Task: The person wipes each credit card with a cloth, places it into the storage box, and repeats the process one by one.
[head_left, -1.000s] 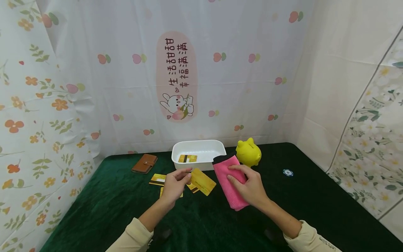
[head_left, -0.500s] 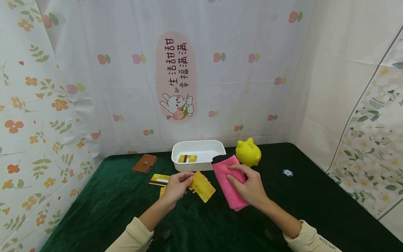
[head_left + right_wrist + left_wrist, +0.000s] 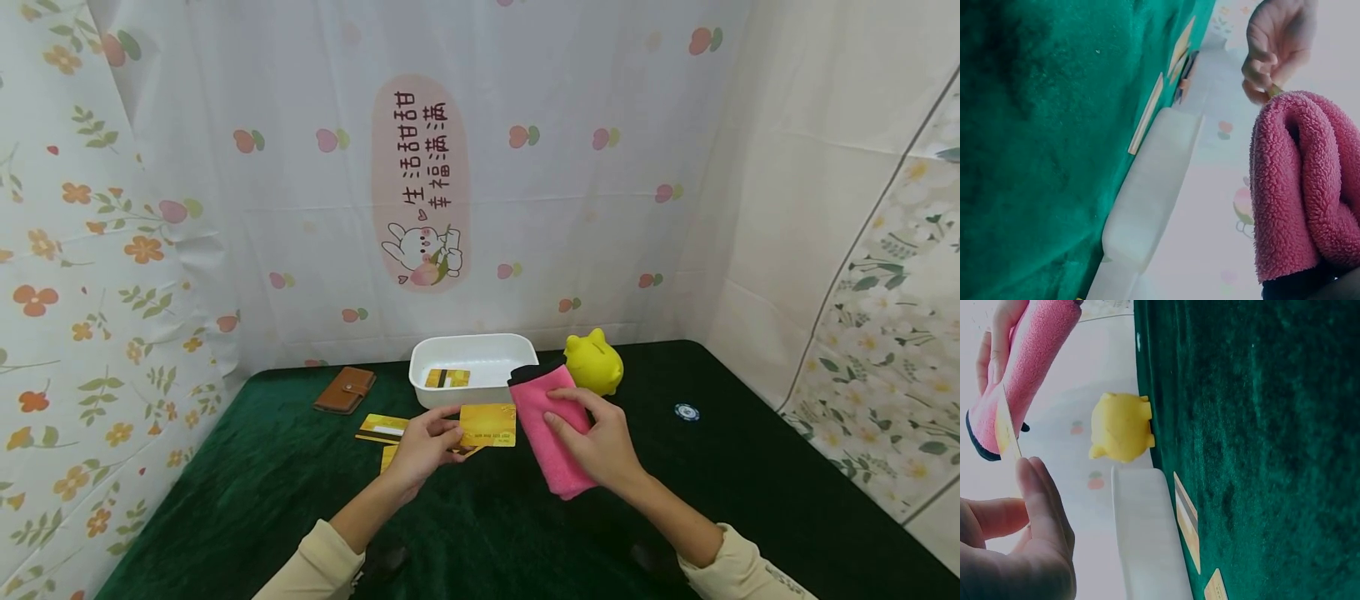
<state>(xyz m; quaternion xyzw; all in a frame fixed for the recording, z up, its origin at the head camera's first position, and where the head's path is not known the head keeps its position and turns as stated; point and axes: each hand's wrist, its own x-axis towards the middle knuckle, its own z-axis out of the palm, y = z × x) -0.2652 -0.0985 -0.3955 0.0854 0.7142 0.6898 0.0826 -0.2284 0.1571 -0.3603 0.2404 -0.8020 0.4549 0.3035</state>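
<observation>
Okay so the cloth (image 3: 551,442) is hot pink with black edging (image 3: 528,373), cards (image 3: 489,423) are gold. Tray (image 3: 480,396) is plain white, piggy bank (image 3: 595,364) super yellow, wallet (image 3: 345,390) brown, tablecloth (image 3: 750,500) dark green, backdrop (image 3: 585,67) whitish with pink-and-orange fruit prints (image 3: 518,137).

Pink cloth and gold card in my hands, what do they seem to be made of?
Pink cloth: likely terry or microfibre, soft and matte, judging by its fuzzy pile. Gold card: probably smooth plastic, since it looks thin, flat and stiff with a slight sheen; coated paperboard is possible.
</observation>
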